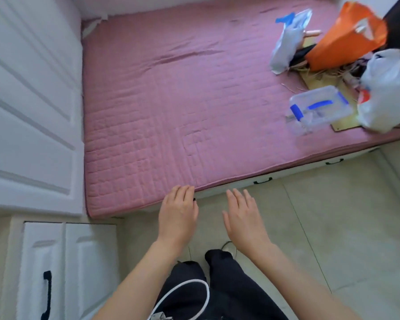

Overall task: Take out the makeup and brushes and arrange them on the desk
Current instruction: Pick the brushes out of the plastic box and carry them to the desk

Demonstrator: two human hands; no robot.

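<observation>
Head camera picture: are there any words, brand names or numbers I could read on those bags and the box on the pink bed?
None can be read.
Orange bag: a white mark near its top, too blurred to read.
White plastic bag: a red patch at its left edge, no legible letters.
Clear box with blue clips: no label visible.
Pale bag with a blue top: no legible print.

Left hand (177, 215): palm down, fingers straight, close together, holding nothing.
Right hand (244, 218): palm down, fingers straight, slightly spread, holding nothing.
Forearms: bare, extended forward.
</observation>
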